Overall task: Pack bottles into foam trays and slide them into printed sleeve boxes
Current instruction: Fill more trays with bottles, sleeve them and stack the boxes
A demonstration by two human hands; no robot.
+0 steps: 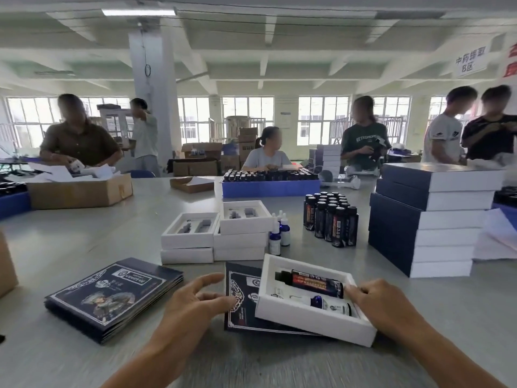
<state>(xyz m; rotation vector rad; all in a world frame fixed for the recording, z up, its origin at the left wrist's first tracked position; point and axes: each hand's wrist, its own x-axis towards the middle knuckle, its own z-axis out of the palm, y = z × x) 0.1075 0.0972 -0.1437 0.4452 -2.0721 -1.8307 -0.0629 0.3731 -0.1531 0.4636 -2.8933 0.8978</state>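
A white foam tray (305, 317) lies in front of me, partly on top of a flat dark printed sleeve (240, 303). In the tray lie a large dark bottle (313, 282) and a small blue dropper bottle (330, 303). My right hand (383, 303) holds the tray's right end, fingers curled over its rim. My left hand (193, 303) hovers with fingers spread at the sleeve's left edge, fingertips touching it.
A stack of flat printed sleeves (114, 298) lies at the left. Empty foam trays (215, 236) are stacked behind, with small dropper bottles (279, 233) and a cluster of dark bottles (330, 217). Packed boxes (428, 219) are piled at the right. Other people work across the table.
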